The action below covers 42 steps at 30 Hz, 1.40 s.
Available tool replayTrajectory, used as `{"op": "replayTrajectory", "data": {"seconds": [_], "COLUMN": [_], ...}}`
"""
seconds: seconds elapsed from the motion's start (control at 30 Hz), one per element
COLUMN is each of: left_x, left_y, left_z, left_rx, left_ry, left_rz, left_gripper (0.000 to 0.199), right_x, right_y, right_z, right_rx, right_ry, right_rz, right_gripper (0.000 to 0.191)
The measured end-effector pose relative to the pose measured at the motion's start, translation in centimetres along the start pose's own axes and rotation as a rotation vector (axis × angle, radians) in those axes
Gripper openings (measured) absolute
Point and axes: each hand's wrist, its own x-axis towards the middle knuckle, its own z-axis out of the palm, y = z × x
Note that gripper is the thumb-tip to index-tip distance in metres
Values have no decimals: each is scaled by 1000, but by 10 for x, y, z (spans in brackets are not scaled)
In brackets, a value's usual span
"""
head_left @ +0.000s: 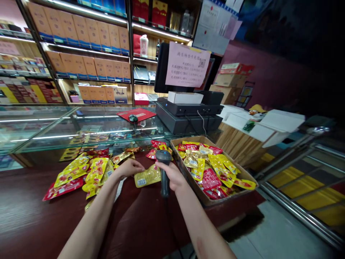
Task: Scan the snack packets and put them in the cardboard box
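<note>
Tabletop point(134, 223) below, right hand point(174, 176) curls round scanner point(165, 184).

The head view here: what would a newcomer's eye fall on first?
Probably the yellow and red packets, heaped on the left of the table and filling a box on the right. Between them, the right grip holds a dark scanner, with a gold packet just beside it. Behind, a pink sign on the monitor stands out.
</note>
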Motion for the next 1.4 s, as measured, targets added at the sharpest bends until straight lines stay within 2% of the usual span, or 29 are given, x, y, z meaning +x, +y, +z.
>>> {"op": "replayTrajectory", "data": {"seconds": [0.13,0.23,0.3,0.43,0.53,0.73,1.0,1.27,1.4], "left_x": [-5,-4,-2,-2,-4,-5,-8,0,-2], "left_y": [9,9,8,9,14,16,19,7,9], "left_z": [-4,-7,-9,-14,-16,-19,-17,-18,-18], "left_rx": [-253,-351,-350,-361,-387,-464,-453,-469,-475], "left_ry": [101,184,244,311,341,290,256,228,219], "left_rz": [-40,-59,-50,-30,-26,-22,-26,33,13], "left_gripper": [38,42,46,50,51,53,54,56,56], "right_x": [-18,-30,-36,-44,-51,-56,-57,-55,-54], "right_y": [-10,-5,5,28,38,38,35,41,39], "right_z": [10,16,18,24,30,37,38,38,35], "right_rx": [-106,-177,-216,-245,-325,-430,-463,-429,-410], "right_ry": [-16,2,-4,-155,-204,-197,-190,-193,-193], "right_rz": [-196,-275,-226,25,75,58,81,65,63], "right_gripper": [33,36,34,32,27,14,14,12,13]}}
